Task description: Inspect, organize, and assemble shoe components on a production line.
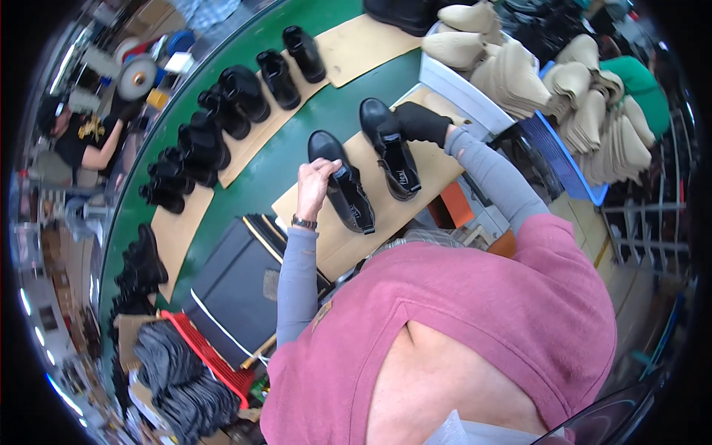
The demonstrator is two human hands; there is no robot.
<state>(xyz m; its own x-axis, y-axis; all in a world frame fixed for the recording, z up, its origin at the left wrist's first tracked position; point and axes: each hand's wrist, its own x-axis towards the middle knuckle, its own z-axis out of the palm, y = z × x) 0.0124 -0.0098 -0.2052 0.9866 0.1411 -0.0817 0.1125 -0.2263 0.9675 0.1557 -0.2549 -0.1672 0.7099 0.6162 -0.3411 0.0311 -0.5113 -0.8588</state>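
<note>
Two black leather shoes lie side by side on a tan board, toes pointing away from me. My left hand point(317, 182), bare with a wristwatch, has its fingers closed at the tongue of the left shoe point(351, 199). My right hand point(421, 123), in a black glove, is against the outer side of the right shoe point(390, 141), near its opening. Its fingers are partly hidden behind the shoe, and they look curled onto it. Pale insoles show inside both shoes. The tan board point(300, 209) sits at the near side of the green table.
Several black shoes point(245, 92) stand in a curved row on cardboard strips along the green table point(271, 148). At the right, beige insole stacks point(512, 78) fill a white bin and a blue basket point(567, 159). Dark grey pieces point(178, 371) lie by a red basket point(215, 356). A person point(81, 137) works at far left.
</note>
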